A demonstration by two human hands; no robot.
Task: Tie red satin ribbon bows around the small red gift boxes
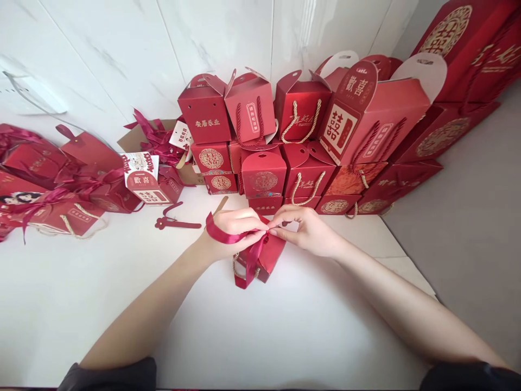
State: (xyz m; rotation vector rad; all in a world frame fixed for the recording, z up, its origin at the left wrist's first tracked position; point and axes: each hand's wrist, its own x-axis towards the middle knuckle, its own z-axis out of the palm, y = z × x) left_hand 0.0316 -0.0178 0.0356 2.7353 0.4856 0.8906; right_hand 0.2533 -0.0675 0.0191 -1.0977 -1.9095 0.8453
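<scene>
—What do the hands grip?
—The left hand (240,231) and right hand (307,231) pinch the ribbon (255,255) closely.
—Box (266,252) position?
—Beneath both hands, on the white table (309,320), before the stacked boxes (264,174).

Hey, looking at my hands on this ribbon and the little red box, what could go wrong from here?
The ribbon could slip loose, since your left hand and right hand hold it only by the fingertips. Its hanging end might snag on the rope handle close by. The stacked boxes stand just behind your hands, so a knock could topple some.
</scene>
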